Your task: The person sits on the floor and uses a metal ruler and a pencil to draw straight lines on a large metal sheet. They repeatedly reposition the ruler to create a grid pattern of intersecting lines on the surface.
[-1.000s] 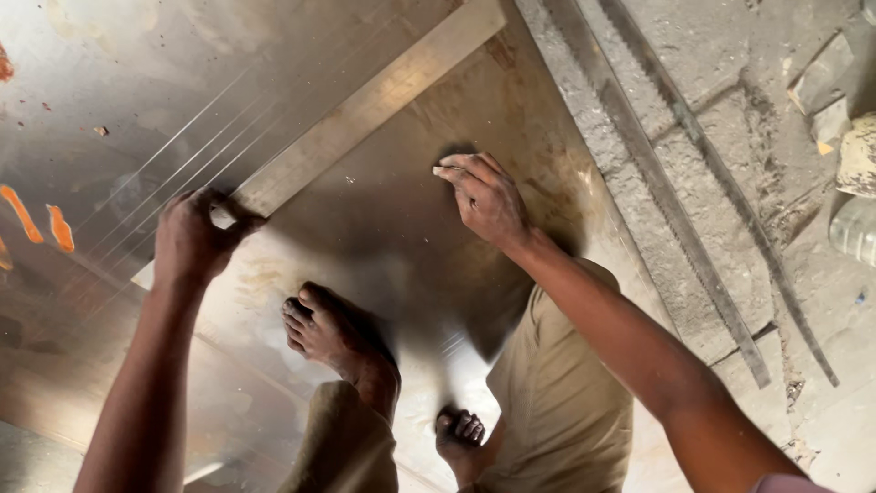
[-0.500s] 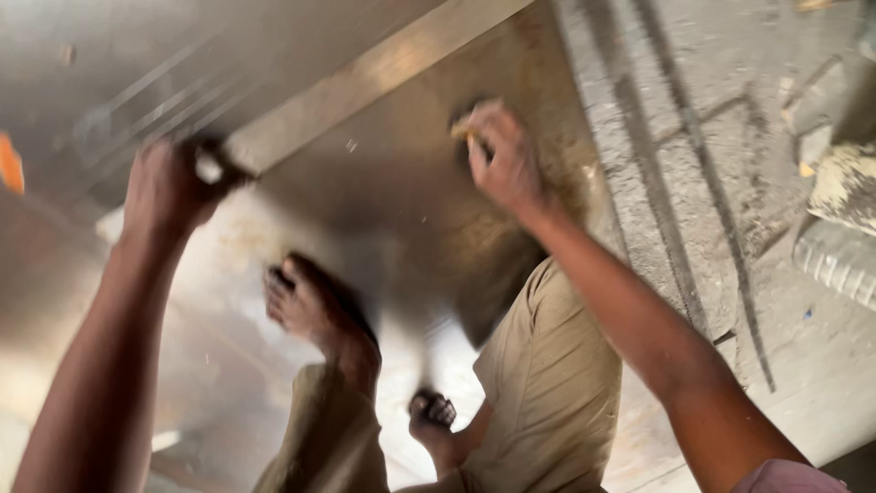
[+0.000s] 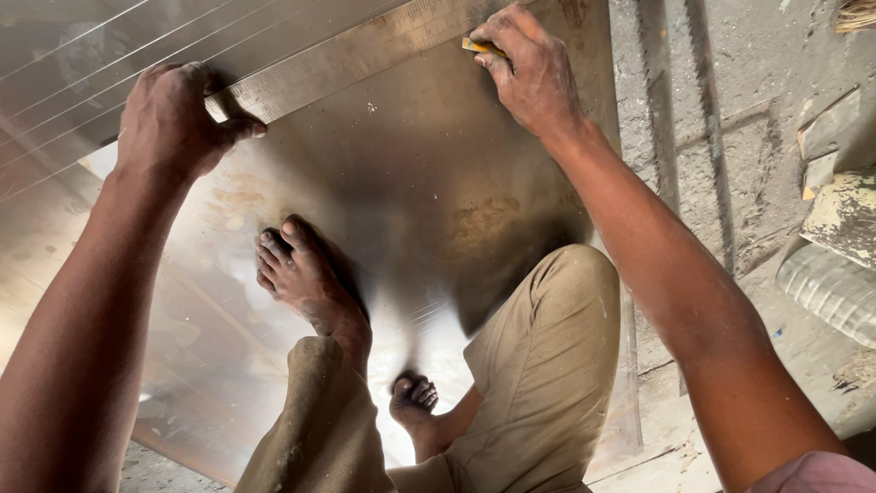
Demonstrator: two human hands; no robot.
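Straightedge (image 3: 356,57) lies flat across the metal sheet (image 3: 429,210), pinned under the spread fingers of my left hand (image 3: 173,114) at its near end. My right hand (image 3: 534,73) has its fingers pinched narrow around a small yellow marker (image 3: 476,46), its tip just beyond my fingertips against the rule's edge. I judge I am mid-way through marking a line; the next stroke calls for steady pressure so the rule does not slip. No container shows near my fingers.

Left hand (image 3: 173,114) presses a metal ruler (image 3: 356,55) onto the steel sheet (image 3: 420,192) — right hand (image 3: 534,68) grips a yellow marker (image 3: 479,46) at the ruler's edge.
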